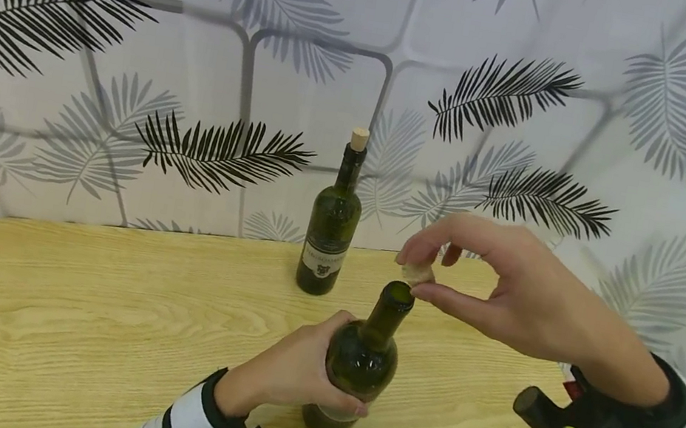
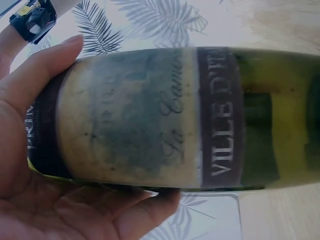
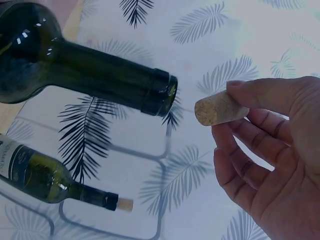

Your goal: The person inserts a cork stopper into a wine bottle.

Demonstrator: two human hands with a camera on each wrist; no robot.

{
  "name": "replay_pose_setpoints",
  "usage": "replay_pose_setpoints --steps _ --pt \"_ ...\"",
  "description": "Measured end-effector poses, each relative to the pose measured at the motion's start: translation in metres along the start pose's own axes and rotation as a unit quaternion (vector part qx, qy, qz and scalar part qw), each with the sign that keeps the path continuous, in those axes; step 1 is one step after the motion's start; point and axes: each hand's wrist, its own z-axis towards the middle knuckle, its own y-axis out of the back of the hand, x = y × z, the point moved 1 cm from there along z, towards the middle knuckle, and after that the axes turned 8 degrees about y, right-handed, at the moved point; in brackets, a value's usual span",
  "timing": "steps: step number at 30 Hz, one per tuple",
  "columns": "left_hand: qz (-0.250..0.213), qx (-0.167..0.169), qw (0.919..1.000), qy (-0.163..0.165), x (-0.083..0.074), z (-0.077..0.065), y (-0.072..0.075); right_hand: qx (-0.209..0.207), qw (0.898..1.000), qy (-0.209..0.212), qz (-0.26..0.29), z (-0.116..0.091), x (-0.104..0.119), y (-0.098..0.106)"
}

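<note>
Bottle at the rear [image 1: 333, 220], corked, on the bench [image 1: 99, 310]; I'd say a knock could tip it. Left hand [image 1: 304, 372]: fingers clamped round the near bottle [image 1: 363, 359]; slack hold could let it twist. Loose cork [image 3: 219, 109] just off its mouth, pinched by fingers of the right hand [image 1: 522, 295]; misaligned push might drop it.

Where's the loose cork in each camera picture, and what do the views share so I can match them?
Head: the loose cork is right of centre, pinched in the right hand, just above the held bottle.
Left wrist: not in this picture.
Right wrist: the loose cork is right of centre, apart from the held bottle.
Shared landmark: the held bottle, in the left hand.
</note>
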Motion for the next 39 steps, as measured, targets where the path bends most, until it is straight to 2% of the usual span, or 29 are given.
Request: replay_pose_setpoints --steps 4,8,12,19,27,35,39 --pt "0.015 0.006 0.9999 0.007 -0.004 -0.004 0.001 0.023 0.999 0.019 0.027 0.006 0.003 -0.001" --pt "0.027 0.009 0.9996 0.004 -0.005 -0.006 0.001 0.055 0.998 0.021 0.009 0.007 0.003 0.000" --pt "0.032 0.018 0.9993 0.004 -0.004 -0.006 0.002 0.088 0.996 0.009 -0.012 0.007 0.002 0.003" --pt "0.030 0.036 0.9988 0.014 -0.003 -0.007 0.004 0.156 0.988 -0.014 0.004 0.013 0.004 0.001" --pt "0.034 0.032 0.9989 0.008 -0.005 -0.007 0.001 0.191 0.981 -0.018 0.019 0.021 0.001 0.006" --pt "0.038 0.032 0.9988 0.004 -0.008 -0.008 0.003 0.205 0.977 -0.044 0.037 0.029 -0.004 0.006" --pt "0.029 0.042 0.9987 0.010 -0.006 -0.008 0.004 0.210 0.976 -0.041 0.032 0.031 -0.005 0.004"
